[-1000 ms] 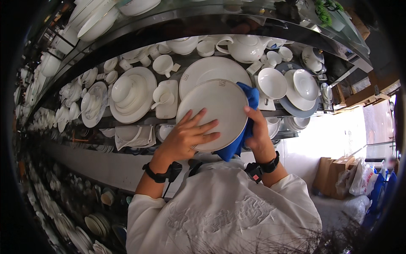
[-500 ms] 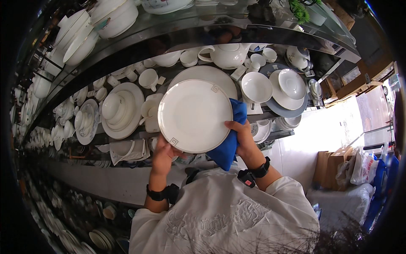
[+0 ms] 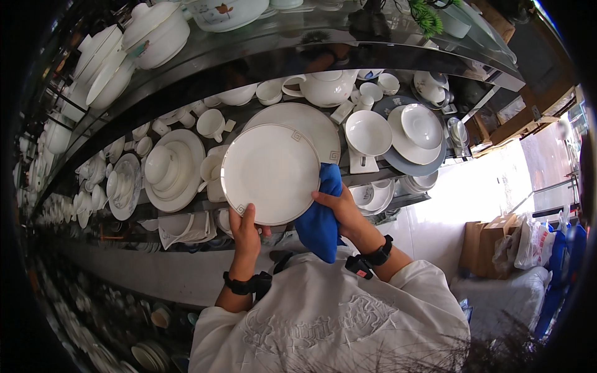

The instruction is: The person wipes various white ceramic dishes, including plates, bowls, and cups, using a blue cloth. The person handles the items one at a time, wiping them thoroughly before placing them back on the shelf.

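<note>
Between my hands is a round white plate (image 3: 270, 174) with a thin grey rim line and small key-pattern corners. My left hand (image 3: 247, 233) grips its lower left edge, thumb on the face and fingers beneath. At the plate's right edge my right hand (image 3: 339, 210) presses a bunched blue cloth (image 3: 318, 230) against the rim, thumb on top; its other fingers are mostly hidden by the cloth. Behind the held plate, a larger white plate (image 3: 323, 133) with the same key pattern rests on the shelf, partly covered from view.
The shelf carries a white bowl (image 3: 368, 133), a teapot (image 3: 328, 87), a blue-grey plate (image 3: 398, 158) under stacked dishes, and a bowl-and-plate stack (image 3: 174, 168) at left. Above runs a dark glass shelf edge (image 3: 249, 78). Cardboard boxes (image 3: 491, 242) stand on the floor at right.
The plate has moved left and slightly down. My left thumb now lies on its face, and the blue cloth hangs lower beside the right edge.
</note>
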Demonstrator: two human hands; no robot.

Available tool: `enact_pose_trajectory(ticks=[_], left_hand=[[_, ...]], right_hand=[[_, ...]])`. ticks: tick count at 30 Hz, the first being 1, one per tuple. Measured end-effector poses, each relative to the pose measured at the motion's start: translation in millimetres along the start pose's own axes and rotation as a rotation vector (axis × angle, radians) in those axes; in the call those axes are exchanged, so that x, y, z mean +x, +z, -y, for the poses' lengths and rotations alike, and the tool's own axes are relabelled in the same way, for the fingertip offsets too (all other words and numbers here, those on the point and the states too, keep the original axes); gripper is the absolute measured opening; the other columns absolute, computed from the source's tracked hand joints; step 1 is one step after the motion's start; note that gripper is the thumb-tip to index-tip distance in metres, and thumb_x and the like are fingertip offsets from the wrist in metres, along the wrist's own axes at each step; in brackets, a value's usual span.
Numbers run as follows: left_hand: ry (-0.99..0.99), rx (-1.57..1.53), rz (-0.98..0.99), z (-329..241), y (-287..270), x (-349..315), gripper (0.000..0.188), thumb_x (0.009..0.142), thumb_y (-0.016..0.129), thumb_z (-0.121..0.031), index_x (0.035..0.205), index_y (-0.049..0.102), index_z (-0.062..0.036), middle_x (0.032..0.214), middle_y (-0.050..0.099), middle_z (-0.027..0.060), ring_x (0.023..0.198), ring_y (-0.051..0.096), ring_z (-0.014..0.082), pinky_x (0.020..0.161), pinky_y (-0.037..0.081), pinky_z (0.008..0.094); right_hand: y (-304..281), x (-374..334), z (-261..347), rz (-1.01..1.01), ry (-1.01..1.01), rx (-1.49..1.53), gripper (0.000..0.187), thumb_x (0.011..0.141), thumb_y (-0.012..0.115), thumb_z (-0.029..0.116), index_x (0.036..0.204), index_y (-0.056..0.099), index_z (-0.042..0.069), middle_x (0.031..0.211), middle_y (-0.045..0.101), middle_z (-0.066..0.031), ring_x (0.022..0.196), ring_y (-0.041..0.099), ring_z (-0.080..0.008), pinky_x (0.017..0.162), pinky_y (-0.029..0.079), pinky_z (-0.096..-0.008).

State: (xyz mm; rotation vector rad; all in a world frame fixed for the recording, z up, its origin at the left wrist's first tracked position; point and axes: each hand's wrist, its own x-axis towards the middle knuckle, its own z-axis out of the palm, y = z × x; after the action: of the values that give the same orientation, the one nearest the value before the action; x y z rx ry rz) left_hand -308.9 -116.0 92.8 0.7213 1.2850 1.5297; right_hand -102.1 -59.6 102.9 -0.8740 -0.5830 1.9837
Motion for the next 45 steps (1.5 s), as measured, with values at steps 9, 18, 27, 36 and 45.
enact_pose_trajectory(ticks=[9, 18, 27, 36, 45], left_hand=[[-0.134, -0.086, 0.015, 17, 3, 13, 0.033, 0.097, 0.049, -0.018, 0.127, 0.040, -0.0062, 0.088, 0.061, 0.0104, 0.045, 0.050, 0.0126, 0.035, 0.041, 0.0237], [-0.225, -0.007, 0.115, 33, -7, 26, 0.035, 0.096, 0.049, -0.015, 0.129, 0.040, -0.0069, 0.084, 0.059, 0.0080, 0.044, 0.047, 0.0110, 0.036, 0.039, 0.0230], [-0.095, 0.008, 0.104, -22, -51, -20, 0.049, 0.093, 0.049, -0.013, 0.140, 0.033, -0.0058, 0.094, 0.061, 0.0113, 0.046, 0.049, 0.0121, 0.036, 0.037, 0.0231], [-0.066, -0.048, 0.079, -55, -119, -59, 0.048, 0.089, 0.050, -0.013, 0.132, 0.038, 0.0037, 0.088, 0.063, 0.0182, 0.044, 0.051, 0.0146, 0.033, 0.037, 0.0245], [0.031, -0.176, -0.109, -50, -168, -83, 0.055, 0.085, 0.052, -0.014, 0.134, 0.036, 0.0061, 0.093, 0.062, 0.0232, 0.041, 0.050, 0.0158, 0.031, 0.035, 0.0247]], right_hand=[[-42, -30, 20, -0.005, -0.029, -0.054, 0.059, 0.079, 0.067, -0.002, 0.133, 0.045, 0.002, 0.120, 0.060, -0.0137, 0.108, 0.061, -0.0258, 0.092, 0.051, -0.0396], [-45, -3, -8, -0.150, -0.178, -0.390, 0.071, 0.079, 0.074, 0.006, 0.140, 0.035, 0.006, 0.123, 0.056, -0.0127, 0.111, 0.056, -0.0236, 0.094, 0.048, -0.0386], [-29, 22, -4, -0.190, -0.616, -1.291, 0.071, 0.072, 0.075, 0.012, 0.132, 0.039, -0.001, 0.121, 0.055, -0.0238, 0.108, 0.057, -0.0412, 0.090, 0.048, -0.0444], [52, 61, -27, -0.061, -0.633, -1.975, 0.051, 0.078, 0.062, 0.019, 0.128, 0.052, 0.018, 0.114, 0.052, -0.0129, 0.100, 0.055, -0.0315, 0.075, 0.048, -0.0489], [43, 110, -20, -0.281, -0.602, -2.045, 0.045, 0.079, 0.057, 0.009, 0.122, 0.057, 0.022, 0.113, 0.053, -0.0121, 0.104, 0.052, -0.0344, 0.079, 0.045, -0.0536]])
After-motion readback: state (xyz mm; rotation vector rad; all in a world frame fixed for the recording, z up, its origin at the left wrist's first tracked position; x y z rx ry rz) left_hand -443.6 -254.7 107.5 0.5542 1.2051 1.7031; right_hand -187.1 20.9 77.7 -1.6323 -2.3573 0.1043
